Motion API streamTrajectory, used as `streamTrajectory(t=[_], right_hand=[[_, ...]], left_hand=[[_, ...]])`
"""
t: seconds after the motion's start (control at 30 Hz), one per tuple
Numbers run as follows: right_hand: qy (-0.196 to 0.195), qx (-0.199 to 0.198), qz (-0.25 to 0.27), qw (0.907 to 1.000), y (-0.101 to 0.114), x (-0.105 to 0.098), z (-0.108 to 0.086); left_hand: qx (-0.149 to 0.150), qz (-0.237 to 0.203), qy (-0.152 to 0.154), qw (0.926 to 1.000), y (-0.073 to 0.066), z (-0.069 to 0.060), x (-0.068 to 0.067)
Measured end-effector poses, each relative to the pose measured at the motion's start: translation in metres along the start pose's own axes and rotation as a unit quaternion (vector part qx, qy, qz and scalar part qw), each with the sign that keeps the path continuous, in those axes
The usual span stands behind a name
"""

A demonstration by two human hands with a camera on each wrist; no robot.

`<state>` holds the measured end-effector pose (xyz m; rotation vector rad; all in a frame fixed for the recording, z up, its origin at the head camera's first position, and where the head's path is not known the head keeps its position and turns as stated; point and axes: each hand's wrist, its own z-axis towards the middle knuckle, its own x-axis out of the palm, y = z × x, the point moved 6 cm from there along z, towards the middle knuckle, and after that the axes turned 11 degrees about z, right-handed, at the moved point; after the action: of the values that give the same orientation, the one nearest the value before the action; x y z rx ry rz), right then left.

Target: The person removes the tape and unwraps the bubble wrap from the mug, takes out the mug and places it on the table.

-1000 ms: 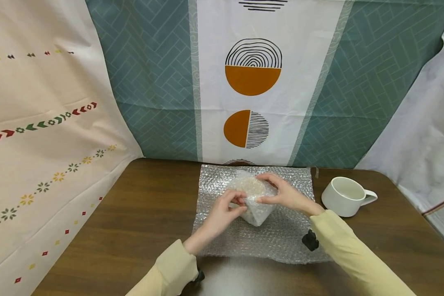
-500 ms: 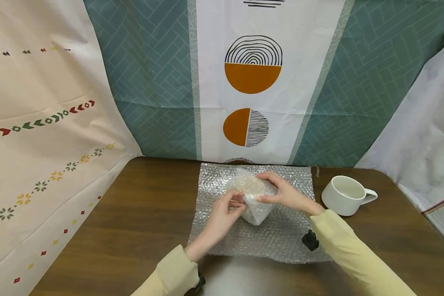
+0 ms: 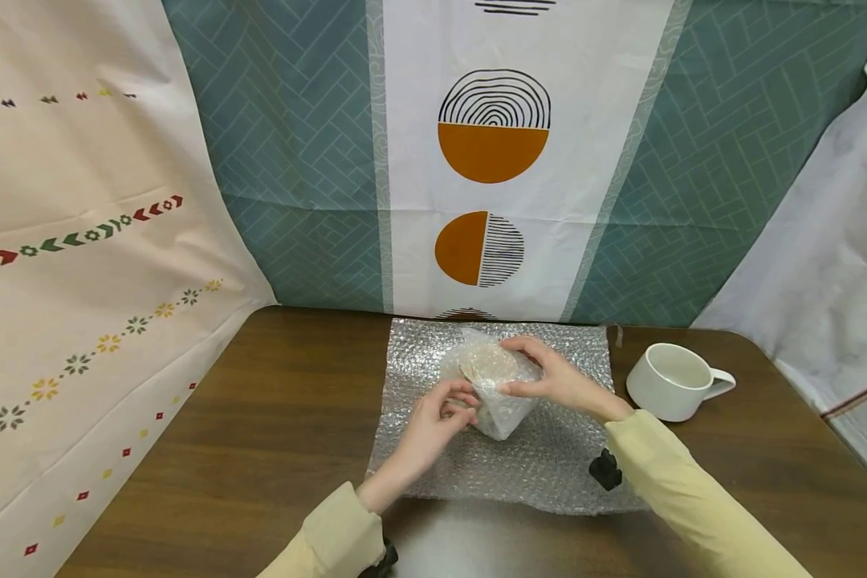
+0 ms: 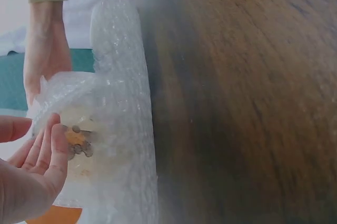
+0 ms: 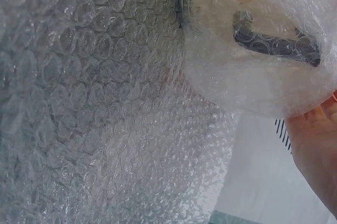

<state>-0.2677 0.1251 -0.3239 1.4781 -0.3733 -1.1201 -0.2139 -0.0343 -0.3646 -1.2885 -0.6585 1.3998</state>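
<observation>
A bundle in clear bubble wrap (image 3: 504,408) stands on a flat bubble wrap sheet (image 3: 549,470) in the head view. Through its layers shows a pale, cream item with dark and orange marks (image 4: 78,141); its kind cannot be told. My right hand (image 3: 563,384) grips the bundle from the right, thumb in front and fingers at the top. To the left of it, my left hand (image 3: 437,416) has its fingers loosely bent against or just beside the wrap. In the left wrist view, its thumb and fingers are apart with nothing pinched between them.
A white mug (image 3: 670,393) stands right of the sheet, its handle pointing right. The brown wooden table (image 3: 260,433) extends to both sides. Patterned cloths (image 3: 318,160) hang behind the table and along its sides.
My left thumb and fingertips have come off the front of the bundle, moving slightly left and down. The right hand keeps its hold in the same place.
</observation>
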Motion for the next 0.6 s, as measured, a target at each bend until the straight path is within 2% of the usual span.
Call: streamTrajectory(t=[0.13,0.33,0.6], right_hand=[[-0.001,0.000,0.001,1.0000,0.0003,0.0001,-0.0001],[0.001,-0.006,-0.003,1.0000,0.0005,-0.0001,0.0000],[0.003,-0.010,-0.007,0.9999,-0.0004,-0.0002,0.0004]], left_hand=[[0.008,0.020,-0.002,0.9998,0.0082,0.0018,-0.0012],[0.002,0.040,0.012,0.9991,0.0105,0.0048,-0.0007],[0.025,0.119,0.012,0.9925,0.0086,0.0066,-0.0002]])
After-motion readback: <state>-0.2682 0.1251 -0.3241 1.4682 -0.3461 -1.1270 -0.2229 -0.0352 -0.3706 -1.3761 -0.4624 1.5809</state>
